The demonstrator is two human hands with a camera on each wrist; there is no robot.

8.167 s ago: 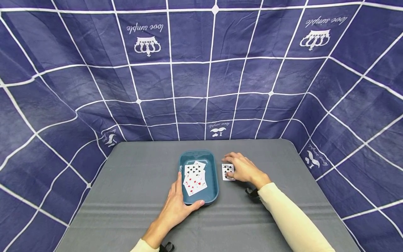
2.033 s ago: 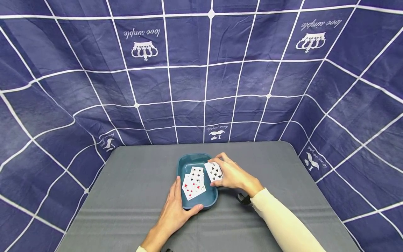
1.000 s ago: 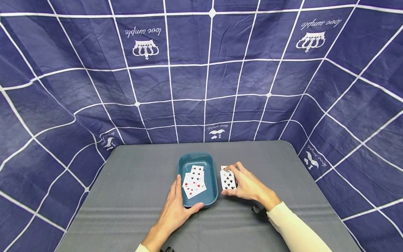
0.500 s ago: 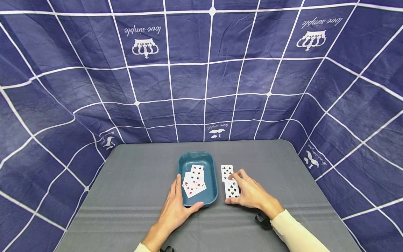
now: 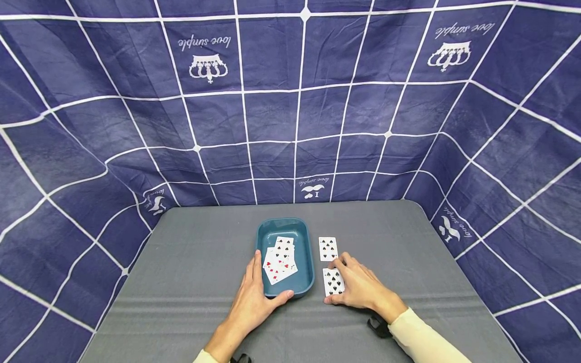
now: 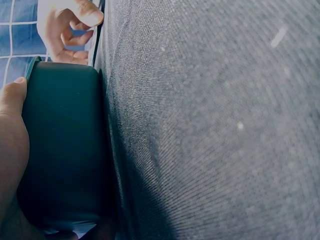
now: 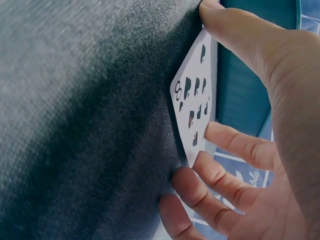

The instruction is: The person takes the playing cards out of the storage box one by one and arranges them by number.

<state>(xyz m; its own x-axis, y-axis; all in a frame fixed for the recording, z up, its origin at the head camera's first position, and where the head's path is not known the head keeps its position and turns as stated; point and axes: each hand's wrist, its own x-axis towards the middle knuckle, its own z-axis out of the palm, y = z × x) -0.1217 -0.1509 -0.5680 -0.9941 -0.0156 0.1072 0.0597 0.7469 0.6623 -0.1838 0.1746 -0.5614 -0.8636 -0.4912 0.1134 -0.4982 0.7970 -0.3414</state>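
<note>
My right hand [image 5: 363, 287] pinches the near and far edges of an eight of spades [image 5: 333, 282], thumb in front and fingertips behind. In the right wrist view, this playing card [image 7: 192, 100] is tilted, close over the grey cloth. Just beyond it, another spade card [image 5: 328, 248] lies face up on the table. The blue-green tray [image 5: 310, 257] stands to their left, with several face-up playing cards [image 5: 281, 262], red and black, overlapping inside. My left hand [image 5: 251, 302] holds the tray's near left corner, fingers along the left side and thumb at the near rim.
Grey cloth covers the table [image 5: 204, 242]. A blue curtain [image 5: 272, 121] with white grid lines rises behind and along both sides. Each wrist wears a black band, such as the right wrist's strap [image 5: 379, 326].
My right hand has carried the eight of spades out of the tray, rightward and then toward me, to just nearer than the other spade card. The left hand stays at the tray.
</note>
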